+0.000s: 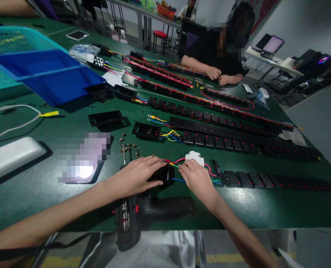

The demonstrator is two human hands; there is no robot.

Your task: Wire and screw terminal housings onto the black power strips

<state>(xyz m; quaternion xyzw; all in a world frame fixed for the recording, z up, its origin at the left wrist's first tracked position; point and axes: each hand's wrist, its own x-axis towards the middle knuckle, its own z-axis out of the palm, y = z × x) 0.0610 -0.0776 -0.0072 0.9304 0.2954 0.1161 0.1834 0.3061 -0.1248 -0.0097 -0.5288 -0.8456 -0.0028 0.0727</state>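
Observation:
My left hand (pixel 140 175) lies over a small black box (pixel 165 174), its fingers together near the end of a red and a yellow-green wire. What its fingertips grip is too small to tell. My right hand (pixel 195 178) pinches the yellow-green wire (pixel 174 165) just right of the box. Behind my right hand sits a white breaker block (pixel 195 157) with red wires. A blue wire (pixel 179 180) runs from the box under my right hand towards a row of black sockets (pixel 254 179). A black power drill (pixel 129 219) lies close to me, below my left hand.
Loose brass screws (pixel 126 147) and a phone (pixel 89 158) lie left of the hands. Further back are black socket strips (pixel 215 141), open black boxes (pixel 105 118) and a blue bin (pixel 51 74). A person (pixel 218 48) works across the table.

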